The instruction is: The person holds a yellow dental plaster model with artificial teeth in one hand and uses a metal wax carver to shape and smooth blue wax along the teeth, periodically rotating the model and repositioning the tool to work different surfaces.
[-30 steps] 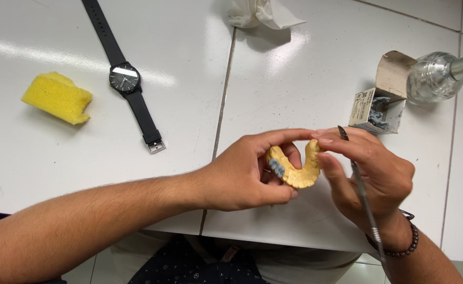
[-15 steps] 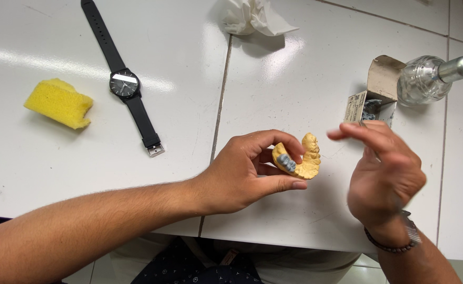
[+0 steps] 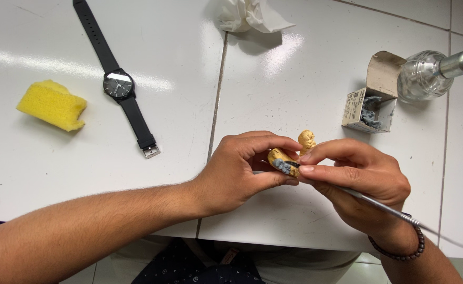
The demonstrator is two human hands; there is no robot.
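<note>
We found the left hand (image 3: 237,171) closed around a yellow dental cast (image 3: 289,155), held above the white tiled table (image 3: 163,79). The right hand (image 3: 360,181) pinched a thin metal instrument (image 3: 384,209) at the grey wax (image 3: 282,166). In our judgement, a slip could chip the cast.

You have two hands in view: your left hand (image 3: 237,173) and your right hand (image 3: 360,184), both near the lower middle of the frame. Between them sits one yellow dental cast (image 3: 289,155), and one thin metal tool (image 3: 389,210) runs toward the lower right. You wear one beaded bracelet (image 3: 399,251). On the white table (image 3: 305,89) count one yellow sponge (image 3: 52,104) at the left, one black wristwatch (image 3: 118,84), one crumpled tissue (image 3: 247,14) at the top, one small open carton (image 3: 371,97) and one glass bottle (image 3: 431,73) at the upper right.
</note>
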